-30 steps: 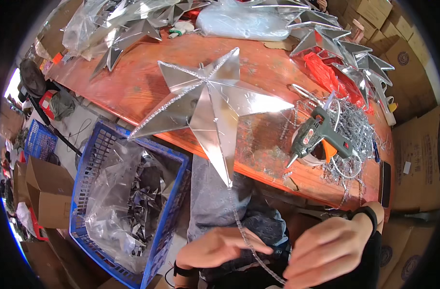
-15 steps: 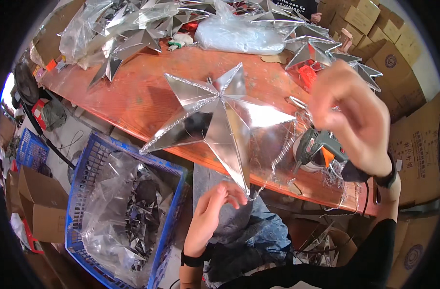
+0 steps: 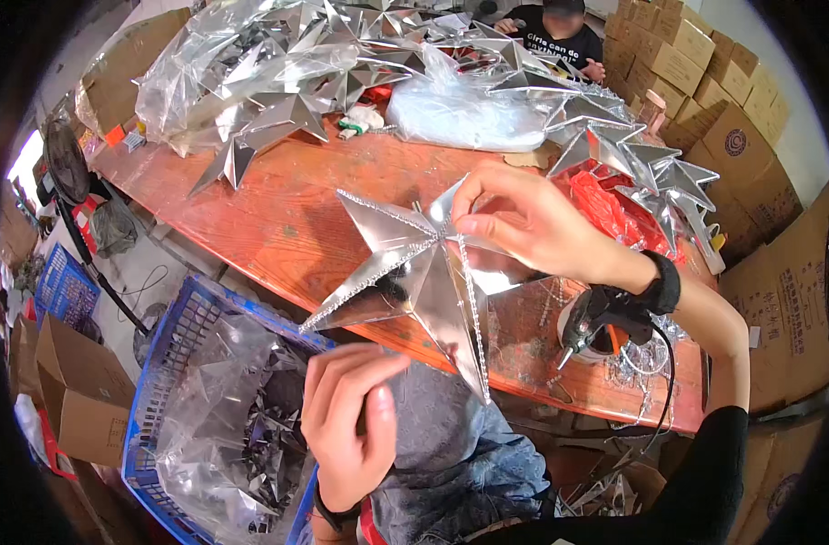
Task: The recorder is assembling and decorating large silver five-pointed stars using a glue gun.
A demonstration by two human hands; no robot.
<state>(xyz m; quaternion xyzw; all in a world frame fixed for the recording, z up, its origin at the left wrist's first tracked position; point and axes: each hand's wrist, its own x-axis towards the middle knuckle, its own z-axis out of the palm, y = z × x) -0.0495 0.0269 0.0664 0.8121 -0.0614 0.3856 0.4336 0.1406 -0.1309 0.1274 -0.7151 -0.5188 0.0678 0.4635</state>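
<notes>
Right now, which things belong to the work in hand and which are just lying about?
In hand:
- silver foil star
- bead string along its ridge
- right hand pinching the star's centre
- left hand below the table edge

Lying about:
- glue gun
- pile of finished stars
- blue crate
- cardboard boxes

A shiny silver foil five-pointed star point(image 3: 424, 272) is lying near the front edge of the reddish wooden tabletop point(image 3: 287, 218). The right hand point(image 3: 523, 222) is pinching its centre, where a beaded silver strand point(image 3: 473, 309) is hanging. The left hand point(image 3: 346, 422) is hovering open below the edge, beside a blue plastic basket point(image 3: 174, 341).
</notes>
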